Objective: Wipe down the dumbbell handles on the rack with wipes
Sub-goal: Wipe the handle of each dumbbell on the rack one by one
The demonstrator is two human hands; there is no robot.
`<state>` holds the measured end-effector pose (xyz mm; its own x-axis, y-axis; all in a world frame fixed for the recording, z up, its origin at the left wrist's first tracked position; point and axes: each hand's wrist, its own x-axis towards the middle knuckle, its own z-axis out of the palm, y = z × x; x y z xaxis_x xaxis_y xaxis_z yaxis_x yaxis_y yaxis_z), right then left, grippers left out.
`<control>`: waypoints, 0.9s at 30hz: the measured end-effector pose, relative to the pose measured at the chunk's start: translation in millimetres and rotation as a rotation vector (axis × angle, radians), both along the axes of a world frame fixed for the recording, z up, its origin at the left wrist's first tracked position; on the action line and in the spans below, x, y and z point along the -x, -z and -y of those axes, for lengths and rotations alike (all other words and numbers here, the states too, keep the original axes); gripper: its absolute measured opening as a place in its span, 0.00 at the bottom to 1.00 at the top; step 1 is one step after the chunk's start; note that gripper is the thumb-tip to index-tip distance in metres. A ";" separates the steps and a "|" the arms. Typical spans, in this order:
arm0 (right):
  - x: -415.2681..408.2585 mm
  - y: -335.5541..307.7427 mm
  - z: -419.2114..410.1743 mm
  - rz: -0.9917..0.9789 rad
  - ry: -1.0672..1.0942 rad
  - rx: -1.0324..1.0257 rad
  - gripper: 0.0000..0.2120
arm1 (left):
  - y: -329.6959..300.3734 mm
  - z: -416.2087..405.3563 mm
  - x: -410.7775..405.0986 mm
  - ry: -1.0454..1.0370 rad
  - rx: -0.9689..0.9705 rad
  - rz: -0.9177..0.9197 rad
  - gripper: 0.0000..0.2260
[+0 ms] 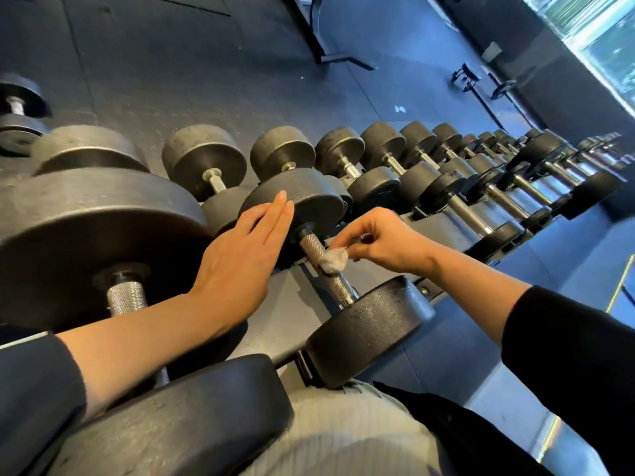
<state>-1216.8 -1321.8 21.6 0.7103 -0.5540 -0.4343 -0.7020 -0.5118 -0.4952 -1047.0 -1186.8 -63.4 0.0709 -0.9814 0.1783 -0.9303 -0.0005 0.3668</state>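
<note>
2 hands at work over a rack [285,324] of black round-headed dumbbells, seen from the head camera at a strong tilt.

Item 1: right hand [385,240], black sleeve pushed back from the wrist. Fingers curled, the tips pinching a small crumpled grey-white wipe [334,260].

Item 2: wipe, bunched into a wad, pressed against the knurled steel handle [326,269] of the nearer-row dumbbell, about midway along the bar.

Item 3: that dumbbell lies in the rack's lower row, its near head [371,328] toward the person and its far head [302,204] toward the floor beyond.

Item 4: left hand [244,255], fingers straight and held together, gripping nothing. The fingertips [283,204] lie flat against the side of the far head, just left of the handle.

Item 5: a larger dumbbell [86,235] to the left, its knurled handle partly hidden under the left forearm.

Item 6: upper row of dumbbells [343,156], running off to the right in shrinking sizes, with a lower row alongside; the far end is too small to count.

Item 7: dark rubber gym floor [171,63] behind the rack, and a bright window [601,39] at upper right.

Item 8: light ribbed garment [336,434] at the bottom edge.
</note>
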 end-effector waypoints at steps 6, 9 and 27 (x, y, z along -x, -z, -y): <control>-0.5 8.7 -1.1 -0.082 -0.180 0.014 0.05 | 1.2 -0.4 -0.4 -0.002 0.015 -0.015 0.42; 9.5 6.7 5.6 0.001 -0.083 -0.057 0.05 | -1.5 0.5 -4.6 0.030 -0.018 -0.005 0.43; 39.0 67.3 46.8 0.363 -0.048 0.144 0.11 | -61.4 22.9 52.3 -0.191 -0.277 0.059 0.38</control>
<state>-1255.8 -1368.7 -45.7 0.8298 -0.5537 -0.0702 -0.4683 -0.6223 -0.6273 -1099.3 -1209.7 -2.0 0.2556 -0.9632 -0.0836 -0.9234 -0.2688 0.2741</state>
